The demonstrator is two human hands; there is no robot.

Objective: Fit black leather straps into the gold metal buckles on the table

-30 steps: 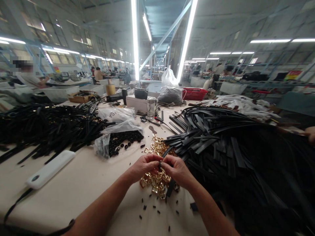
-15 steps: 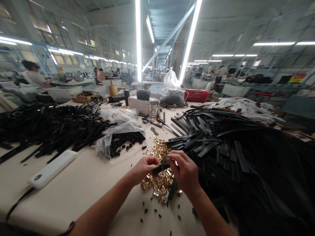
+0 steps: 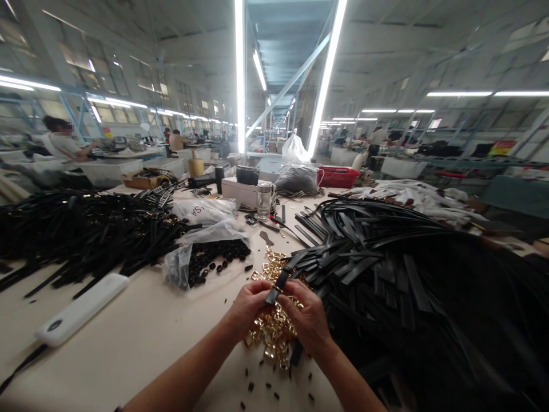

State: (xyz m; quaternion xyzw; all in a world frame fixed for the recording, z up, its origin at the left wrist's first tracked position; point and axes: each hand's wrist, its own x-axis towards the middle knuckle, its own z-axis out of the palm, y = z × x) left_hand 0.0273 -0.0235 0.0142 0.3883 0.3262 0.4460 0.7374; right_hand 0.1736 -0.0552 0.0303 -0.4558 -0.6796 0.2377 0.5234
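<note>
Between my two hands is a black strap (image 3: 282, 278) with a gold buckle on it, partly covered by fingers. My left hand (image 3: 250, 303) pinches the strap near its short end. My right hand (image 3: 307, 312) is closed on the same strap at the buckle, from the other side. Under both hands lies a heap of gold buckles (image 3: 271, 335), partly hidden by them. Small black pieces (image 3: 268, 385) are scattered on the table just below the heap. To the right, close to my right hand, spreads a large pile of black straps (image 3: 355, 252).
A clear bag of black pieces (image 3: 178, 266) lies open left of the buckles. A white device with a cord (image 3: 83, 312) rests on the left, below another pile of black straps (image 3: 86, 229). A glass jar (image 3: 265, 201) and a red basket (image 3: 338, 176) stand farther back.
My hands have drawn closer together and slightly lower. The strap has turned from nearly level to slanting up toward the back. The whole view has shifted a little.
</note>
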